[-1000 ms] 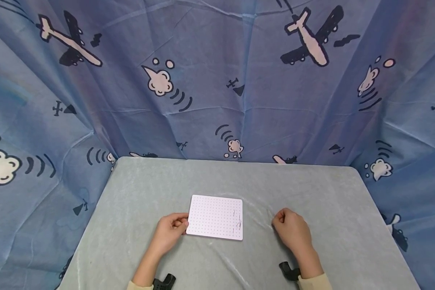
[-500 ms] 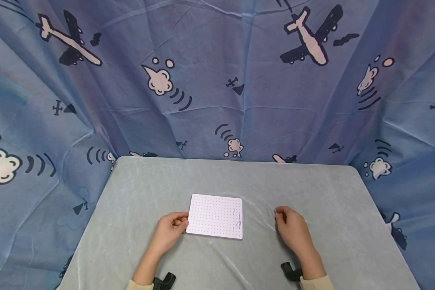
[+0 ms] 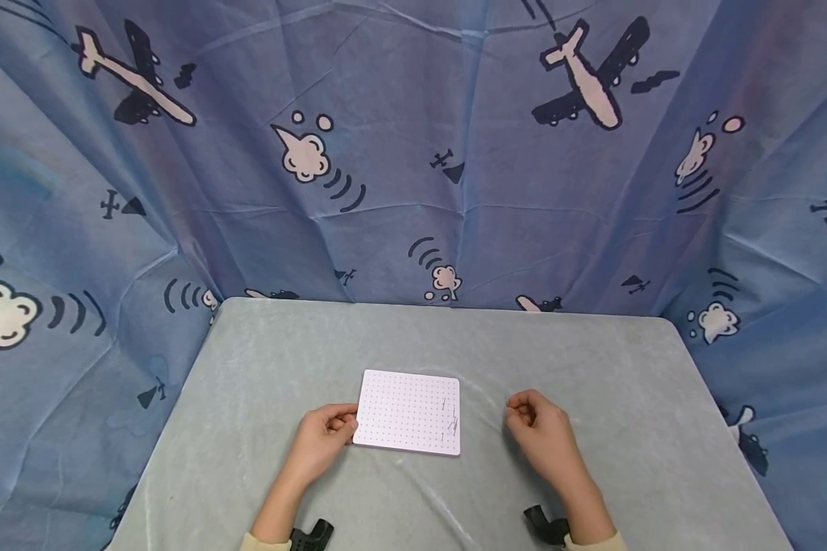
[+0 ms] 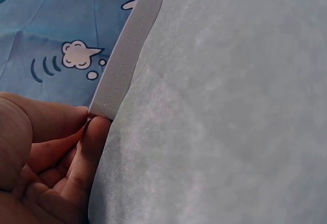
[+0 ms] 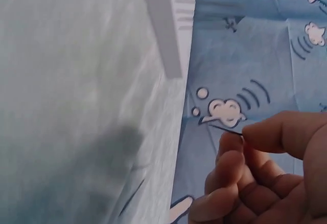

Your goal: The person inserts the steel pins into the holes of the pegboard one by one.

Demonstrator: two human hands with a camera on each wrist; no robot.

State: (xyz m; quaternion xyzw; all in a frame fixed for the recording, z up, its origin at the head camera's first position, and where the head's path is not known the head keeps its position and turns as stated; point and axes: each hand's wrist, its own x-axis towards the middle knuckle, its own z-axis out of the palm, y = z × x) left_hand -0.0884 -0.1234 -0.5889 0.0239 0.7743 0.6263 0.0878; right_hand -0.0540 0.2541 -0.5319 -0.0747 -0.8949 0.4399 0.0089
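Note:
A white board with a grid of small dots lies on the table. Several thin dark marks or sticks show along its right side. My left hand pinches the board's left edge; in the left wrist view thumb and finger meet at a corner of the board. To the right of the board, my right hand pinches a thin dark needle-like stick between thumb and forefinger, its end jutting out past the fingertips. A similar thin dark stick lies on the table below that hand.
A grey-green cloth covers the table. Blue curtains printed with planes and clouds hang behind it and along both sides. Black wrist mounts are on both forearms.
My right hand first shifted slightly right, then moved left toward the board with the thin stick pinched in it. The left hand keeps its hold on the board, which stays put.

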